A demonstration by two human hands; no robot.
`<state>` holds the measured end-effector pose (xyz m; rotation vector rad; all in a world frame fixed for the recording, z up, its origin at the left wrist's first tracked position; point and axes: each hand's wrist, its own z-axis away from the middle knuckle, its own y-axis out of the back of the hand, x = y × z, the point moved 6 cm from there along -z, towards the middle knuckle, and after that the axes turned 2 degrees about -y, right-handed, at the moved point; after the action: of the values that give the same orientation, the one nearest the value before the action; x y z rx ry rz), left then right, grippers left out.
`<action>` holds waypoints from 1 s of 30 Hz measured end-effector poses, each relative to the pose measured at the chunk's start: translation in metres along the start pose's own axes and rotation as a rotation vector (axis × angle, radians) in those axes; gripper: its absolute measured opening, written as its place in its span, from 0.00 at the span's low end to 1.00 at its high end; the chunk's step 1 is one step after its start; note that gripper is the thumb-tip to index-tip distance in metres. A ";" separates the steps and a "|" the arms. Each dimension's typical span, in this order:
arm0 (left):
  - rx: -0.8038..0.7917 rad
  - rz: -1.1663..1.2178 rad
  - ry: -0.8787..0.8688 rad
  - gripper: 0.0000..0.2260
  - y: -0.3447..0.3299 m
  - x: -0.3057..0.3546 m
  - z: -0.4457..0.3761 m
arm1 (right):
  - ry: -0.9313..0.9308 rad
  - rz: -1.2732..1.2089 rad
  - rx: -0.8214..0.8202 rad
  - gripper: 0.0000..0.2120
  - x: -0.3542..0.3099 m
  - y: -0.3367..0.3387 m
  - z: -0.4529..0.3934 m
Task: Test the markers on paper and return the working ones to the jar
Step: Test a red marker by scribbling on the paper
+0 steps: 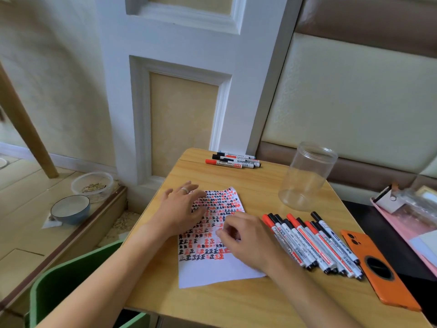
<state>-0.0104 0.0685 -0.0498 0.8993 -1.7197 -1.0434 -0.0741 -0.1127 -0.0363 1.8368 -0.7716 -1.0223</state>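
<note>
Lying flat on the wooden table (pixel 248 301), the sheet of paper (pixel 212 268) is white and carries rows of small red and black test marks over most of its upper part, with a blank strip along its near edge. The left hand (pixel 179 209) rests on the paper's upper left part with fingers spread and relaxed, a ring on 1 finger. The right hand (pixel 246 235) sits over the paper's right side with fingers curled loosely; it holds nothing that can be seen. Just right of it lies a row of capped markers (pixel 316 245) with white barrels and red or black caps. A smaller group of markers (pixel 234 159) lies at the far edge. The clear jar (pixel 307 176) stands upright and empty, beyond the row.
</note>
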 end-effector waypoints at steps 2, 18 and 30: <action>-0.057 0.021 0.006 0.23 -0.006 -0.009 -0.004 | -0.049 -0.015 0.043 0.13 0.006 0.005 -0.015; -0.011 0.038 0.053 0.23 -0.010 -0.021 -0.010 | -0.236 0.299 0.157 0.16 0.083 -0.018 -0.220; -0.008 0.059 0.042 0.23 -0.008 -0.021 -0.008 | -0.192 0.475 0.105 0.08 0.079 -0.027 -0.246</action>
<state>0.0050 0.0817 -0.0623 0.8551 -1.6953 -0.9855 0.1812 -0.0703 -0.0180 1.5424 -1.3239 -0.8615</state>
